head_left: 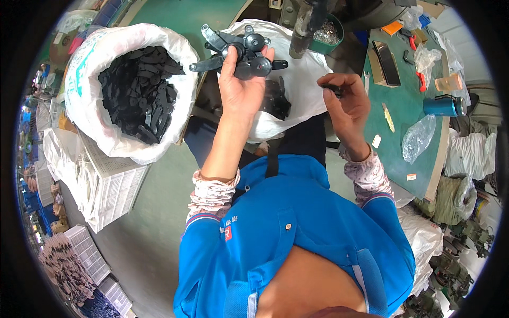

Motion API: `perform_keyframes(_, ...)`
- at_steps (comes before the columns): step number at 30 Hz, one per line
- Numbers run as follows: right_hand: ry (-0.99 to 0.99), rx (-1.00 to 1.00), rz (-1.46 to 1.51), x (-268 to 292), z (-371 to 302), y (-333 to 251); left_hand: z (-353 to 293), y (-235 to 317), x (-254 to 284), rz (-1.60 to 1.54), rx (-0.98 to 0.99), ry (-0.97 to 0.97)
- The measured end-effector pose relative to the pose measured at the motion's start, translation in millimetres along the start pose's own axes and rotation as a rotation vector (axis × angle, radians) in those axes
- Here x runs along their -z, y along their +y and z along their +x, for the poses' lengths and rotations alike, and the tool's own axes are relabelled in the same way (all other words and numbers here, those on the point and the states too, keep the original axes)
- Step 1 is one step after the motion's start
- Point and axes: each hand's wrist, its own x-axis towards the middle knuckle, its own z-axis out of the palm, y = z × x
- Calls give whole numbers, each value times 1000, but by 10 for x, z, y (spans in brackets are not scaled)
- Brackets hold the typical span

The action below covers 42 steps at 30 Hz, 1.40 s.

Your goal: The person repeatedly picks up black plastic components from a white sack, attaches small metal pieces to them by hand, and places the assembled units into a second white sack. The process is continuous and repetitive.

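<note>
My left hand (243, 93) is closed around a bunch of black lever-like parts (260, 67) with round discs and short arms. They stick out past my fingers on both sides. To the right, my right hand (347, 108) pinches a small dark part (333, 89) between thumb and fingers; its exact kind is too small to tell. Both hands are above an open white sack (305, 108) between my knees, where more black parts (278, 103) lie. At my left, another white sack (85, 100) is filled with flat black pieces (139, 90).
A dark machine column (301, 45) rises just beyond the sack, beside a green tub (319, 46) of small metal pieces. On the green bench at right are a phone (387, 62), a box cutter (388, 117), a blue flask (442, 106) and a plastic bag (418, 139). White crates (119, 193) stand left.
</note>
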Motion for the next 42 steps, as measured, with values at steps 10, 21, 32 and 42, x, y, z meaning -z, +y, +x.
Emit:
perform_keyframes(10,-627,703,-810,-108,331,-20,-191,-157,-28,103,249,2)
perform_keyframes(21,-685,902,-806,26,416,-100,-254,-234,-187,235,317,-39)
perform_keyframes(32,-304,-66,-369,184,530,-302,-145,-48,-17,251,209,-5)
perform_keyframes(42,-239,-499,-9,59,1681,-378,-139,17,119,251,265,-132)
